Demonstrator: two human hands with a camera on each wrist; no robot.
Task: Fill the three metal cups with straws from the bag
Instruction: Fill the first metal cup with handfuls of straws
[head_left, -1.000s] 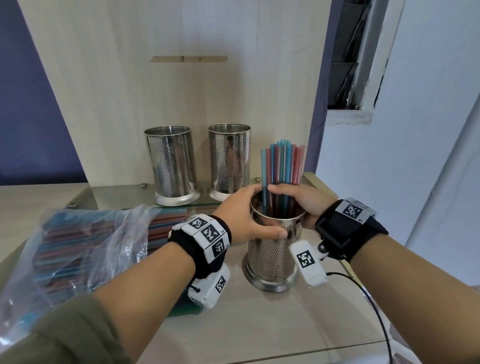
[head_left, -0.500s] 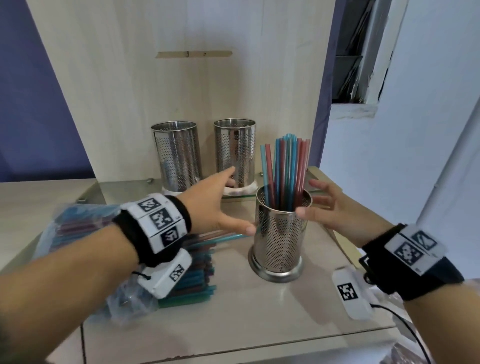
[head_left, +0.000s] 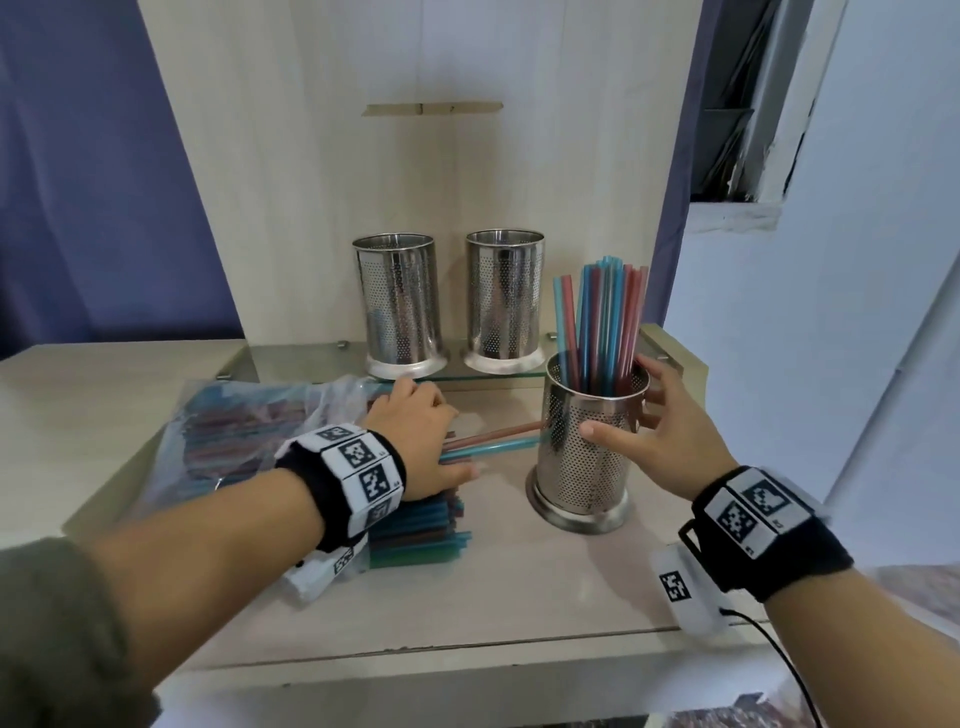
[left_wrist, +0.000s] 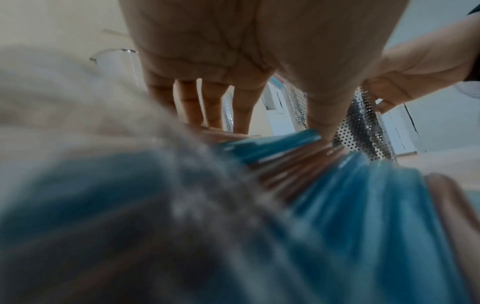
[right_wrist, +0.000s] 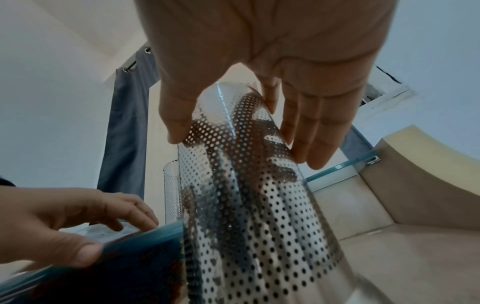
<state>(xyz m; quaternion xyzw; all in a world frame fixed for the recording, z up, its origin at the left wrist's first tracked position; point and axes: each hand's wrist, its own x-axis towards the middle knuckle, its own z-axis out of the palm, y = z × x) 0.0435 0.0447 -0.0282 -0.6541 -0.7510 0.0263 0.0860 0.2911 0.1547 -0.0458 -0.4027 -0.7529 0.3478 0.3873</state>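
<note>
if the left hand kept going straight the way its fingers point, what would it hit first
Probably the left empty metal cup on the glass shelf. The left hand lies on the loose straws by the bag, fingers aimed at the cup's base; depth is unclear, so the shelf edge may come first.

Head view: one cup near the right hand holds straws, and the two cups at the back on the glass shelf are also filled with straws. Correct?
Not quite. In the head view the two back cups are empty; only the front cup by the right hand holds straws.

head: high, down | wrists: low, close, share cup (right_wrist: 246, 185)
</note>
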